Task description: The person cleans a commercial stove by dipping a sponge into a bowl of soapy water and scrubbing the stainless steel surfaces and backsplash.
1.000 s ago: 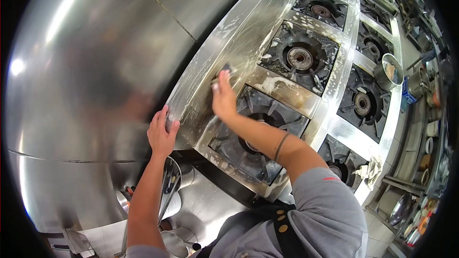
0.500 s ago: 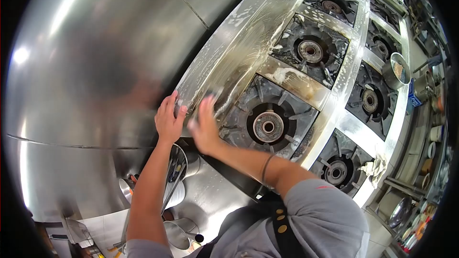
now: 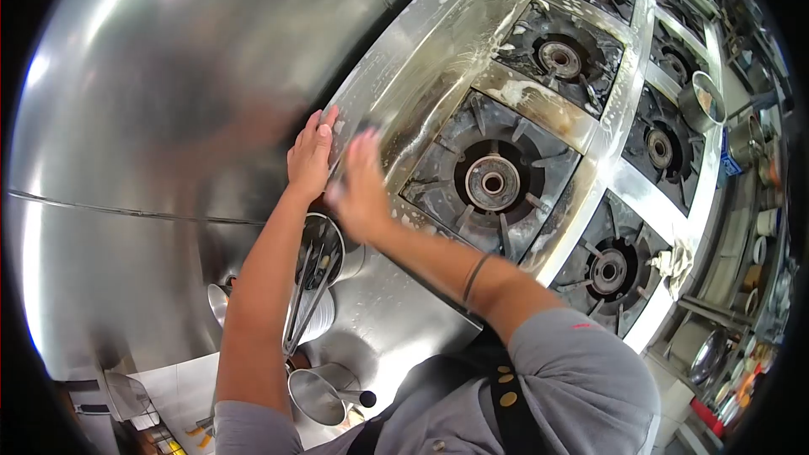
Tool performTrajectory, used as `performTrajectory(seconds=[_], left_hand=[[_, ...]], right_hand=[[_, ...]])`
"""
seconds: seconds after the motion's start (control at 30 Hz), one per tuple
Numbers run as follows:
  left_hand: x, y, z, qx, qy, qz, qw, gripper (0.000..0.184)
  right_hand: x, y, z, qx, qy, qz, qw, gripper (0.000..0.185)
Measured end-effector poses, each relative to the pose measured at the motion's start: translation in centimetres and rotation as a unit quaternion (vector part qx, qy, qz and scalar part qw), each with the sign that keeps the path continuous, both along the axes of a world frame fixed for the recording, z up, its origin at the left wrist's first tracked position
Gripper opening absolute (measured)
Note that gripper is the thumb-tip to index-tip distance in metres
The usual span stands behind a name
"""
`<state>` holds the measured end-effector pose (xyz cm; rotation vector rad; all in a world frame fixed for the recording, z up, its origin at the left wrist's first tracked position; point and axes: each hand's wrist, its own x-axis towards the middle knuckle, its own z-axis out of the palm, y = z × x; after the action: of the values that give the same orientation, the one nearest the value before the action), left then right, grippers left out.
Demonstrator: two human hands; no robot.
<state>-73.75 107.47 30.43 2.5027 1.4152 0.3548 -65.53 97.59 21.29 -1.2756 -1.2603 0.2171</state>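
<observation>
My left hand (image 3: 311, 154) rests on the top edge of the stove's metal back panel (image 3: 425, 76), fingers stretched and nothing seen in it. Close to its right, my right hand (image 3: 362, 185) is blurred by motion against the near end of that panel. A small dark thing, partly hidden, shows at its fingertips; I cannot make out what it is. Soapy streaks and foam cover the panel. Beside my right hand lies the nearest burner (image 3: 492, 184) with its black grate. Foam also lies on the metal strip (image 3: 539, 103) behind this burner.
Several more burners run to the upper right. A pot (image 3: 701, 102) stands at the stove's far edge, and a crumpled cloth (image 3: 673, 265) hangs nearer. Below my hands are a container of utensils (image 3: 324, 244), white plates (image 3: 318, 320) and a metal pot (image 3: 317, 396). Shelves line the right.
My right hand has come down the panel from beside the burners to its near end, close to my left hand. The view has shifted, showing more of the counter below.
</observation>
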Motion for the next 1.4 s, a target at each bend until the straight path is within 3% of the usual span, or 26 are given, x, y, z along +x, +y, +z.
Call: performTrajectory(seconds=[0.07,0.17,0.27,0.4,0.47,0.5,0.53,0.6,0.67,0.73,0.8,0.87,0.93,1.0,1.07,1.17,1.27,1.4], left_hand=[[-0.2,0.2,0.0,-0.037,0.0,-0.015,0.999,0.061],[-0.5,-0.1,-0.5,0.033,0.057,-0.039,0.997,0.059],[-0.3,-0.2,-0.7,0.054,0.042,-0.049,0.996,0.057],[-0.2,0.2,-1.1,0.078,0.049,-0.051,0.994,0.056],[-0.3,0.0,-1.1,0.079,0.045,-0.058,0.994,0.057],[-0.2,0.1,-1.0,0.082,0.042,-0.059,0.994,0.058],[0.3,0.1,-1.0,0.082,0.042,-0.071,0.993,0.058],[-0.2,-0.3,-0.9,0.113,0.051,-0.072,0.99,0.062],[-0.2,-0.5,-1.0,0.111,0.045,-0.071,0.99,0.064],[-0.1,-0.2,-1.0,0.109,0.028,-0.076,0.991,0.064],[0.2,-0.4,-0.7,0.104,0.033,-0.071,0.991,0.064],[0.1,-0.7,-0.6,0.1,0.035,-0.061,0.992,0.065],[0.0,-0.5,-0.7,0.112,0.048,-0.065,0.99,0.065],[0.1,-0.6,-0.7,0.114,0.046,-0.062,0.99,0.064],[0.1,-0.7,-0.8,0.109,0.035,-0.064,0.991,0.063],[0.0,-0.8,-0.6,0.101,0.04,-0.062,0.992,0.064],[0.5,-1.0,-0.6,0.102,0.083,-0.041,0.99,0.065],[1.3,-1.9,-0.5,0.119,0.109,-0.013,0.987,0.066]], right_hand=[[-4.9,-4.3,-2.5,-0.03,-0.032,0.101,0.994,0.092],[-4.7,-3.9,-4.5,-0.051,0.032,0.041,0.997,0.097],[-0.3,-0.1,-3.6,-0.099,0.176,-0.03,0.979,0.091],[-4.8,-2.4,-0.8,-0.006,0.067,0.019,0.998,0.095],[-7.7,-5.4,-2.7,-0.009,0.023,0.076,0.997,0.096],[-7.9,-5.9,-4.1,-0.071,0.027,0.078,0.994,0.097],[-7.0,-4.6,-4.9,-0.023,0.072,0.013,0.997,0.096],[-4.1,-2.0,-4.8,-0.123,0.202,-0.02,0.971,0.095],[-0.2,0.0,-3.2,-0.146,0.289,-0.042,0.945,0.094],[-1.2,-0.3,-3.4,-0.152,0.293,-0.039,0.943,0.097],[-6.0,-3.0,-5.1,-0.118,0.178,0.013,0.977,0.099],[-7.9,-5.7,-6.7,-0.092,0.138,0.077,0.983,0.1],[-6.1,-4.1,-7.4,-0.08,0.111,0.058,0.989,0.101],[-1.9,-0.5,-6.6,-0.138,0.236,-0.024,0.962,0.101],[2.4,2.4,-5.8,-0.145,0.267,-0.079,0.949,0.098],[3.1,1.6,-5.4,-0.156,0.273,-0.051,0.948,0.1],[-3.2,-2.5,-7.4,-0.173,0.226,0.035,0.958,0.1],[1.1,2.8,-6.5,-0.145,0.318,-0.058,0.935,0.101]])
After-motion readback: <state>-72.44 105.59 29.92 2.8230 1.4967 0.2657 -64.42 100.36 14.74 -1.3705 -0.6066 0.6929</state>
